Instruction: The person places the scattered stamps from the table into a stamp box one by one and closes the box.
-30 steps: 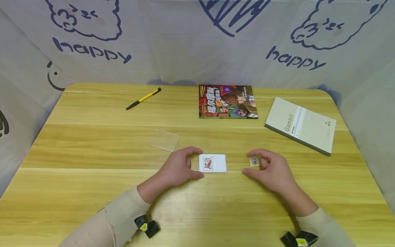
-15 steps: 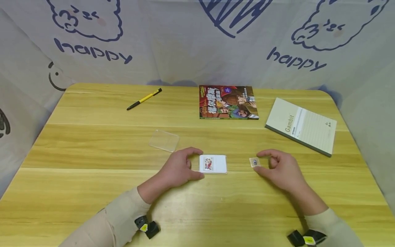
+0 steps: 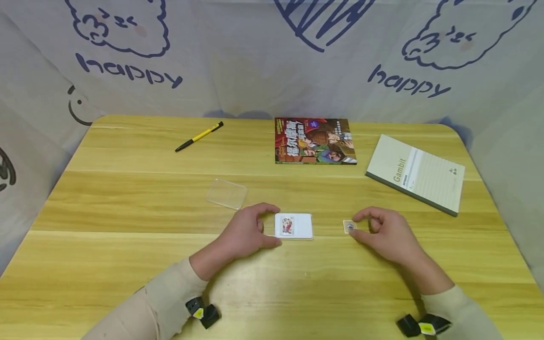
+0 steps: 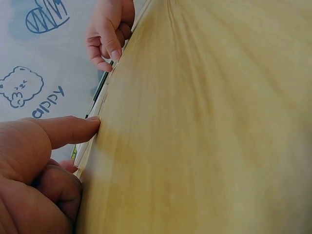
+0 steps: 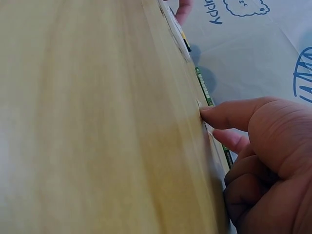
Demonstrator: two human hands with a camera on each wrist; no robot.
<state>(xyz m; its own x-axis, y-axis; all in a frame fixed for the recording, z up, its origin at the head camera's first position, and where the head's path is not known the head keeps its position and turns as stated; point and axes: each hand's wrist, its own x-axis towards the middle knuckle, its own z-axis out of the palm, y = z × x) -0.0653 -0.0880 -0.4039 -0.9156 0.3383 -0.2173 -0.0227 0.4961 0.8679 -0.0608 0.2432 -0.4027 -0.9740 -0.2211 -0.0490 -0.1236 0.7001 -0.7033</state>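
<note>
My left hand (image 3: 244, 231) grips the left end of a white rectangular case (image 3: 303, 225) lying on the table, thumb at its near edge and index finger at the far edge. A small square piece with a colourful picture (image 3: 287, 225) sits on the case's left half. To the right, my right hand (image 3: 391, 233) pinches a small clear square (image 3: 347, 224) with a dark round mark between thumb and index finger, at the table surface. In the right wrist view the thumb of the right hand (image 5: 278, 141) is low against the table.
A clear lid (image 3: 226, 193) lies behind the left hand. Farther back are a yellow and black pen (image 3: 199, 136), a colourful book (image 3: 315, 140) and, at the right, a Gambit notebook (image 3: 415, 174). A printed cloth (image 3: 272, 71) hangs behind the table (image 3: 127, 198).
The right hand has shifted to the right, and its thumb and index finger have closed in on the clear square, which has turned slightly. The left hand has stayed in place.
</note>
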